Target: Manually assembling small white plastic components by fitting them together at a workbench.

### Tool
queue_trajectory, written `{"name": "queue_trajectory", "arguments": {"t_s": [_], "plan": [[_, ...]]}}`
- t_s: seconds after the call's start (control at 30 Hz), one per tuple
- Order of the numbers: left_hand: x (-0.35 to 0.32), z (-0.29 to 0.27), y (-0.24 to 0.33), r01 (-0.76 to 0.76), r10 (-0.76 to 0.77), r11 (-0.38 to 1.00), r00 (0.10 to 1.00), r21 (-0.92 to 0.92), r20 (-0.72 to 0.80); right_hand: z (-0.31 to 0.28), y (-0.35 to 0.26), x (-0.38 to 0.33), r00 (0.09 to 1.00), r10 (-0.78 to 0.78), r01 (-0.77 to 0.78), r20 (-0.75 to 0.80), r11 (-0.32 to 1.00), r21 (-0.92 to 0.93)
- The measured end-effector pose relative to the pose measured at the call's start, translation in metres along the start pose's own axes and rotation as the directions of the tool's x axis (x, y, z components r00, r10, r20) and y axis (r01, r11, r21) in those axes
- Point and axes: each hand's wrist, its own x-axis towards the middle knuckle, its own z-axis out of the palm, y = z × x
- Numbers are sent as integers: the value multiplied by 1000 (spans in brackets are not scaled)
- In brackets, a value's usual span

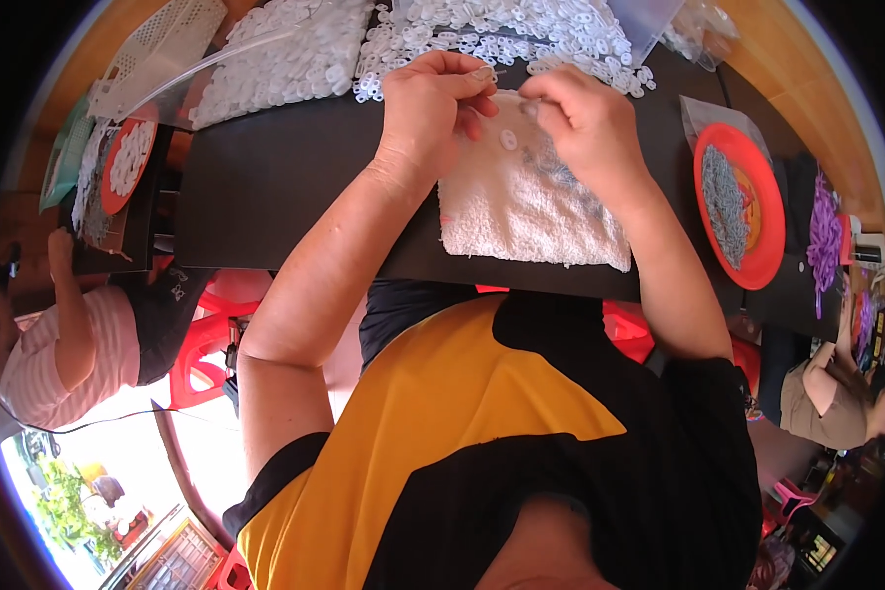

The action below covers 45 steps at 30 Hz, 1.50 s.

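White towelling made up the small cloth (526,221) that lay flat on the black tabletop (275,187), directly before the person and between the two forearms. Near its far edge, one loose white oval piece (508,140) rested on it, in the gap between the hands, nearer the viewer than the fingertips and touched by neither hand.

The left hand (428,103) was raised over the cloth's far left corner, thumb and forefinger pinched together with a thin pale piece (500,72) at their tips, too small to make out further; the other fingers curled loosely beneath. The right hand (595,128) was just across from it, above the far right part of the cloth, fingers bent inward and thumb close to the forefinger. Its fingertips were blurred, so whether they had hold of anything could not be told. Below that hand, a blue-grey patch (551,162) showed on the cloth.

Just beyond both hands spread a heap of white pieces (501,39), with a clear bag of white pieces (285,64) to its left. Well to the right of the right hand sat a red dish (765,261) holding grey strands (723,211).
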Motion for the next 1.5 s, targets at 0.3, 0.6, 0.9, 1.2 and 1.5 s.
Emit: {"name": "queue_trajectory", "arguments": {"t_s": [0.3,0.6,0.9,1.2,1.5], "plan": [[1,-4,-1,20,-20,999,1000,-30,6,-2,-13,-6,930,-136,238,343,931,-276],[2,-1,0,9,-7,991,1000,-133,19,6,-16,-9,920,-311,335,237,940,-69],[0,-2,4,-1,4,997,999,-72,39,-5,12,1,963,-104,142,248,979,-144],[2,-5,3,11,-8,999,999,-47,46,-6,9,3,979,-106,133,172,979,-155],[1,-3,6,-4,8,996,999,-93,45,0,4,0,951,-174,234,254,945,-228]]}}
